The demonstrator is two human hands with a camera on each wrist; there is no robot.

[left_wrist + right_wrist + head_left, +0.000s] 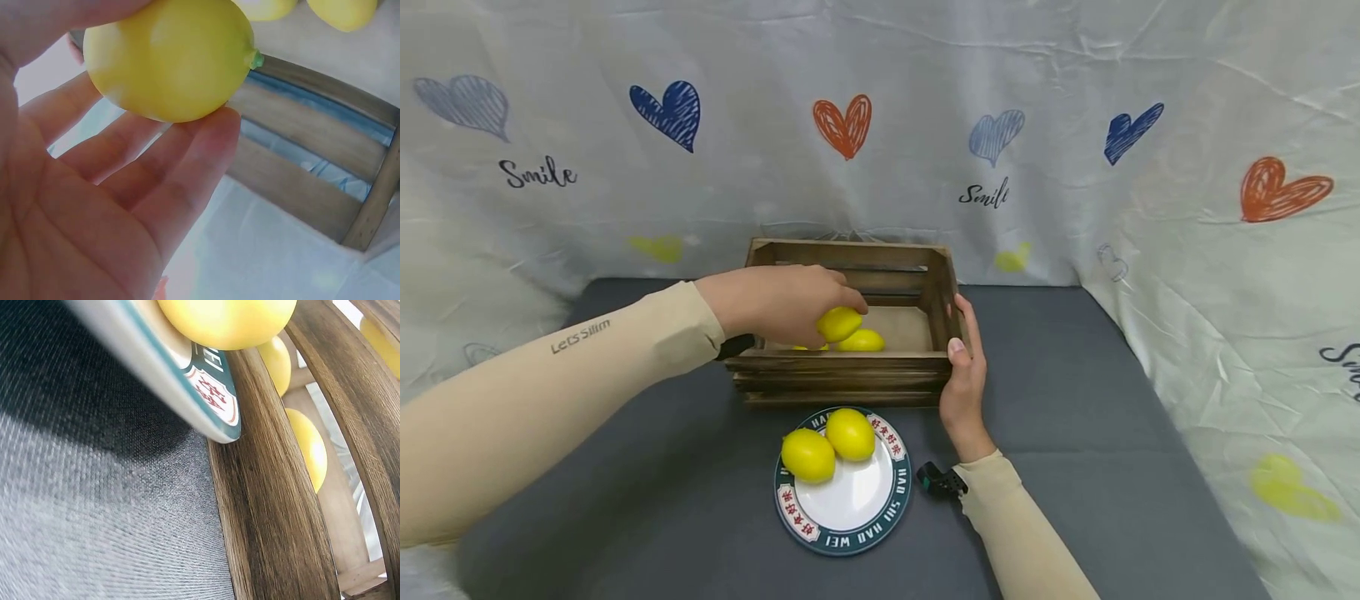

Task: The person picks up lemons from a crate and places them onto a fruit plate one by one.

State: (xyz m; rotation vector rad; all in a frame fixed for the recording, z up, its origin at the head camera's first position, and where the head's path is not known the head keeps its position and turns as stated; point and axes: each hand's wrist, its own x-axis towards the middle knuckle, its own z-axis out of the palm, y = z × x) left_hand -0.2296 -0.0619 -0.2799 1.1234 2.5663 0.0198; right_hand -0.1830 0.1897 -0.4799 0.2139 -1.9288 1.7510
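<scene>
On the dark grey cloth-covered desk: one brown slatted wooden crate; just before it, one round white plate with a dark teal lettered rim, presumably set close for a short reach, bearing two glossy yellow oval lemons. Right hand: straight fingers laid against the crate's right end, apparently to steady it. Left hand: fingers and thumb narrowed on one yellow green-tipped lemon, likely pinched by its sides against slipping. Position: this lemon lies between thumb and fingertips, at the crate's opening, near further yellow lemons inside.
</scene>
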